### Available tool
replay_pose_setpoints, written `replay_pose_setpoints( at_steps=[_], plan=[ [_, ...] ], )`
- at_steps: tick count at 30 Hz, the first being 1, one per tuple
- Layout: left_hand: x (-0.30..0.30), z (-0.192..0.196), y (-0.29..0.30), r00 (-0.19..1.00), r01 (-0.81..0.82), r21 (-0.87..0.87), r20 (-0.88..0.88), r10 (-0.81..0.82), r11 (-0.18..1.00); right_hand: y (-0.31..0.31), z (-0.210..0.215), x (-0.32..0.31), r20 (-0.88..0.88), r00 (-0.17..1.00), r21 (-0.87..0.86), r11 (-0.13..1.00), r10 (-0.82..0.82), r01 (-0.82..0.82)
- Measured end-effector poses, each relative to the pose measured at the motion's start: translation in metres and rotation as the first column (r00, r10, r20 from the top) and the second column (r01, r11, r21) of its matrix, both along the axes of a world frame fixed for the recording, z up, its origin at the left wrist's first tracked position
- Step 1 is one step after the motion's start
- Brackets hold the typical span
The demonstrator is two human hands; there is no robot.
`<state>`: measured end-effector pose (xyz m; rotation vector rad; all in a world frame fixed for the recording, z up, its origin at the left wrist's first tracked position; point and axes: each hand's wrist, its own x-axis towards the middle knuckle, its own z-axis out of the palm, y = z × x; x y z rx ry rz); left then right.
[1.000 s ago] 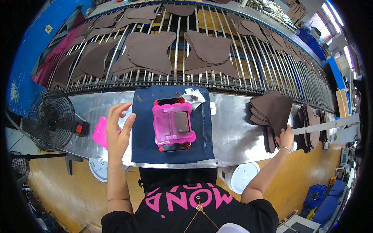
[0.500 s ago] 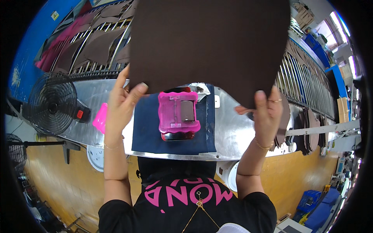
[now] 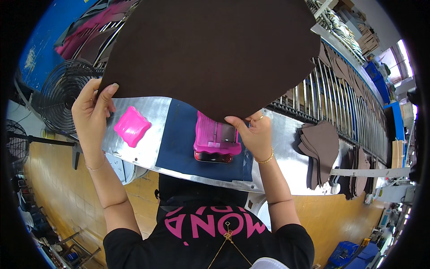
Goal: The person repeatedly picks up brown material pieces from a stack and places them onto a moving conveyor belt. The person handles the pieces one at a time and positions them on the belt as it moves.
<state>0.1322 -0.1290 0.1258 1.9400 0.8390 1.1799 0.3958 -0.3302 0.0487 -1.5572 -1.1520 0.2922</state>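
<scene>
A large dark brown sheet (image 3: 210, 54), leather-like and with curved edges, hangs raised in front of me and hides the far part of the bench. My left hand (image 3: 92, 110) pinches its lower left corner between thumb and fingers. With thumb in front and fingers behind, my right hand (image 3: 253, 134) grips its lower edge near the middle. Just below that edge, partly covered by the sheet, a pink wavy-edged plastic case (image 3: 210, 146) stands open on a dark blue mat (image 3: 174, 152). Nearer my left hand lies a pink wavy-edged lid-like piece (image 3: 132, 126).
The metal bench (image 3: 280, 166) curves around me. A stack of brown cut pieces (image 3: 324, 141) lies at its right, with more pieces (image 3: 358, 168) beyond a pale bar (image 3: 369, 171). A black fan (image 3: 65, 96) stands at left. Behind the bench runs a slatted rack (image 3: 354, 98) carrying brown pieces.
Both hands and the sheet have shifted left. My right hand has come in from the sheet's right side to its lower edge over the pink case. The view has turned somewhat.
</scene>
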Motion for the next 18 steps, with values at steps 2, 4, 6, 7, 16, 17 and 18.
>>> replay_pose_setpoints(
  at_steps=[2,4,6,7,16,17,18],
  plan=[
    [0.002,-0.001,-0.002,1.000,0.001,-0.010,-0.012,-0.002,1.000,-0.003,-0.002,0.002,0.061,0.998,0.005,1.000,-0.023,0.023],
    [0.006,-0.006,-0.004,0.999,0.032,-0.033,-0.023,-0.032,0.999,-0.009,-0.007,0.006,0.150,0.988,0.011,0.999,-0.045,0.044],
    [0.012,-0.014,-0.008,0.996,0.085,-0.069,-0.033,-0.087,0.994,-0.020,-0.013,0.013,0.264,0.963,0.019,0.998,-0.060,0.057],
    [0.014,-0.018,-0.012,0.991,0.110,-0.089,-0.068,-0.116,0.990,-0.027,-0.016,0.017,0.285,0.957,-0.006,0.998,-0.058,0.063],
    [0.063,-0.054,-0.039,0.863,0.367,-0.013,-0.369,-0.345,0.930,-0.106,-0.052,0.047,0.401,0.887,-0.113,0.948,-0.229,0.296],
    [0.071,-0.054,-0.044,0.854,0.400,0.015,-0.369,-0.367,0.916,-0.115,-0.056,0.051,0.335,0.907,-0.124,0.942,-0.257,0.313],
    [0.078,-0.054,-0.048,0.843,0.434,0.043,-0.370,-0.389,0.900,-0.125,-0.059,0.054,0.266,0.921,-0.136,0.934,-0.286,0.329]
  ],
)
